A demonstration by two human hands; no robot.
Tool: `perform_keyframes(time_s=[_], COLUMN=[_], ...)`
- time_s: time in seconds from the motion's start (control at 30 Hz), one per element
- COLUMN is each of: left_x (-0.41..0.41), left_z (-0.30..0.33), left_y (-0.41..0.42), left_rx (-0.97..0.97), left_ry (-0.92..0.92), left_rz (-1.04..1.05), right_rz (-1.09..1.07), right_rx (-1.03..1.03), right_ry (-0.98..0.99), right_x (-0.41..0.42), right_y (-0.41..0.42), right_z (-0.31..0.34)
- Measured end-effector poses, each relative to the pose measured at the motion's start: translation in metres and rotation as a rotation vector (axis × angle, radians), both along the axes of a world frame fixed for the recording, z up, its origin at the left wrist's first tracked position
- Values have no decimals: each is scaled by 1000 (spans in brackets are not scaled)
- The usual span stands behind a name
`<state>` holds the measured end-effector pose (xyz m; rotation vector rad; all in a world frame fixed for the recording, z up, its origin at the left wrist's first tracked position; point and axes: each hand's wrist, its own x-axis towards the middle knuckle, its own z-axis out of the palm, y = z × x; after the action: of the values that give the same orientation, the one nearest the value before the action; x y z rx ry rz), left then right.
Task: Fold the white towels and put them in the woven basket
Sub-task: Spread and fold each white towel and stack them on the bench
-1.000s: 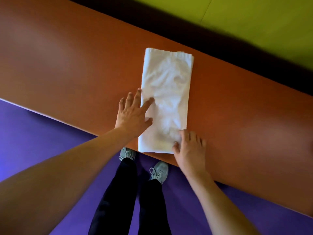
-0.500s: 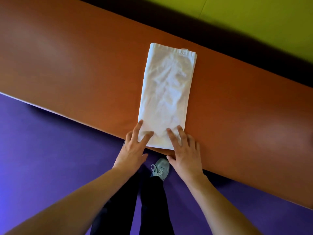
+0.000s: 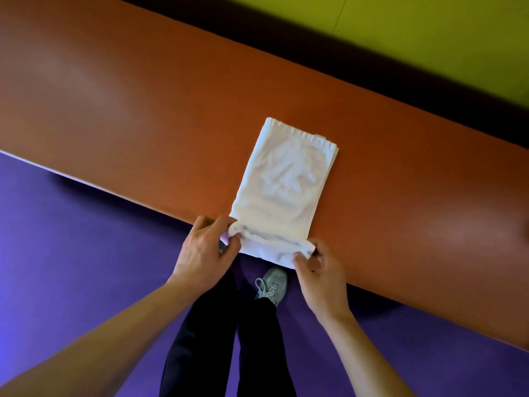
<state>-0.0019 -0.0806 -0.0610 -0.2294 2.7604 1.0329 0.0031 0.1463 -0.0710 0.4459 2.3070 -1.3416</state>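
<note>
A white towel [image 3: 286, 184], folded into a long narrow strip, lies on the orange-brown table [image 3: 143, 110], running from the near edge toward the far side. My left hand [image 3: 204, 249] pinches its near left corner. My right hand [image 3: 320, 267] pinches the near right corner. Between them the towel's near end is lifted off the table edge and curls slightly upward. The woven basket is out of view.
The table's near edge runs diagonally from left to lower right. Below it is a purple floor [image 3: 71, 253], with my dark trouser legs and a grey shoe [image 3: 272, 285]. A dark gap and a yellow-green surface [image 3: 429, 30] lie beyond the table's far edge.
Both hands moved from resting flat on the towel to its near corners and took hold of them. The near end has risen off the table.
</note>
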Motion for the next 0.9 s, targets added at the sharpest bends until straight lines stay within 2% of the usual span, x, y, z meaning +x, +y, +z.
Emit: perform_keyframes(time_s=[0.03,0.1,0.23,0.43,0.5,0.57,0.7,0.8,0.9], left_x=[-3,-10,-44,-123,-139,-146,-124,-101,-96], left_z=[7,17,28,16,5,-10,-34,-40,-33], left_y=[1,2,6,23,25,21,14,14,12], left_rx=[28,85,147,178,217,206,84,94,167], left_ry=[-23,-99,-92,-70,-86,-121,-368,-384,-451], left_rz=[34,86,147,266,335,369,273,188,286], right_rz=[-99,-207,-244,-320,-333,-313,-272,-270,-429], right_rx=[-118,-212,-175,-82,-70,-21,170,134,13], right_ry=[-43,-23,77,146,89,-55,-267,-296,-362], right_x=[-5,-17,-49,-117,-140,-153,-131,-93,-73], right_y=[-1,-1,-4,-9,-9,-7,0,-8,-16], right_z=[10,27,33,10,-3,-16,-22,-24,-25])
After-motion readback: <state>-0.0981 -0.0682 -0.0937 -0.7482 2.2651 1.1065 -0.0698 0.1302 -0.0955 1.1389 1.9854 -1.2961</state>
